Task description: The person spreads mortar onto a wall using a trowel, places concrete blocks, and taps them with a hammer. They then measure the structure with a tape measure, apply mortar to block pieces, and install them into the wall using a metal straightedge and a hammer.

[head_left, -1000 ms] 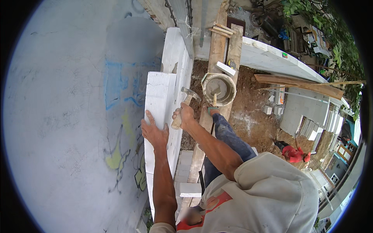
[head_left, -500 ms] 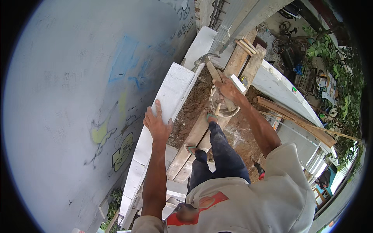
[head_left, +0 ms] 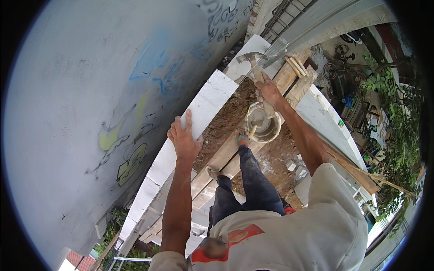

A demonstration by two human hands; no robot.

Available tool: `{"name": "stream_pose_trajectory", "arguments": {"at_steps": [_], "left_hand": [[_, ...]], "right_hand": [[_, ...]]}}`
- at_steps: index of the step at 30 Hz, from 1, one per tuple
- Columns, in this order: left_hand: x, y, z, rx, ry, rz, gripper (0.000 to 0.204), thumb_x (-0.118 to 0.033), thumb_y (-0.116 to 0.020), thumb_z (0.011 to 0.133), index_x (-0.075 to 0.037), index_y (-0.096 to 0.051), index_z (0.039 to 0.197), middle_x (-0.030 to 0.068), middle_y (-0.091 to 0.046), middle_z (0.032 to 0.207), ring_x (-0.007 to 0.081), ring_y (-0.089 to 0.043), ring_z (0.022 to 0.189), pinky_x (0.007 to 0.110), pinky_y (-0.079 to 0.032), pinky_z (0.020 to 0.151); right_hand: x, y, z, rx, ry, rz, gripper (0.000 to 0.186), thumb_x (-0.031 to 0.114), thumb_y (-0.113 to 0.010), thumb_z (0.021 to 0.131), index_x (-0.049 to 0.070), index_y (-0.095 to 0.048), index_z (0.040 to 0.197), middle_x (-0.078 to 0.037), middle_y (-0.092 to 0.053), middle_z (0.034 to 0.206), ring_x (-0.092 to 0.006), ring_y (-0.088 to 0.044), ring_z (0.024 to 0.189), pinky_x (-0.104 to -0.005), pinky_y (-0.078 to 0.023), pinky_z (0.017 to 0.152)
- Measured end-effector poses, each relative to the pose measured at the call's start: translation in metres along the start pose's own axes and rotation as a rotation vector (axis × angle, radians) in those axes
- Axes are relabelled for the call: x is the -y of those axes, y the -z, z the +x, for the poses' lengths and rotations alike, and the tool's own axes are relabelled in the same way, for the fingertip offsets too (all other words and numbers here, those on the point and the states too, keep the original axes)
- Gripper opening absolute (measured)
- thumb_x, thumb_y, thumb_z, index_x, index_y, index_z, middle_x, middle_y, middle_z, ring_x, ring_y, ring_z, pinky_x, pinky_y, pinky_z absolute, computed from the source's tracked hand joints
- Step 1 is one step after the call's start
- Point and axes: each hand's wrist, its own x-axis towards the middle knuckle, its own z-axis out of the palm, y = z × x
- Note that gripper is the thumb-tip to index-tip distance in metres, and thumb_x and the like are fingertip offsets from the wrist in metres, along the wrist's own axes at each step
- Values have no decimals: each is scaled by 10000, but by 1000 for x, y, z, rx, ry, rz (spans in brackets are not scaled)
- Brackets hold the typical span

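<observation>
My left hand (head_left: 183,137) lies with fingers spread on a white block (head_left: 212,97) at the top of the block wall. My right hand (head_left: 270,94) is wrapped round the wooden handle of a claw hammer (head_left: 256,67). The hammer's metal head is just beyond the far end of that block, over a lower white block (head_left: 254,45); I cannot tell whether they touch. Below my right hand a mortar-stained bucket (head_left: 276,132) stands by the planks, and a tool's wooden handle (head_left: 252,131) sticks out of it.
I stand on wooden planks (head_left: 217,167) above brown soil. A painted grey wall (head_left: 90,135) rises on the left. Wood pieces (head_left: 296,65) lie on the planks' far end, near a steel rebar cage (head_left: 276,22). Another white wall (head_left: 327,106) runs along the right.
The view has turned a little. My right hand and the hammer are slightly farther from the block's end. My left hand stays on the block.
</observation>
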Motion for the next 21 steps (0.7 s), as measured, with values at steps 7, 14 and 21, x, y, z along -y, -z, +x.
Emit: {"name": "stream_pose_trajectory", "arguments": {"at_steps": [7, 14, 21], "left_hand": [[-11, -2, 6, 33, 26, 51, 1228, -240, -935, 698, -216, -289, 1741, 237, -390, 1549, 436, -427, 1392, 580, -306, 1156], [-3, 0, 7, 36, 125, -2, 1257, -233, -967, 691, -301, -276, 1739, 184, -368, 1574, 421, -395, 1435, 660, -266, 1201], [11, 16, -6, 77, 62, -118, 1216, -433, -934, 814, -321, -177, 1759, 159, -343, 1684, 396, -339, 1565, 694, -185, 1297]], "right_hand": [[-3, 27, 3, 91, -35, -81, 760, 262, -634, 1062, 36, -304, 1709, -31, -575, 741, -132, -512, 494, -344, -477, 462], [5, 8, -5, 240, -100, -133, 584, 223, -644, 1077, 108, -441, 1612, -32, -558, 748, -140, -507, 482, -362, -461, 418], [-9, 27, -58, 98, -100, -266, 354, 209, -616, 1077, 148, -552, 1419, 13, -519, 695, -109, -489, 447, -300, -415, 364]]}}
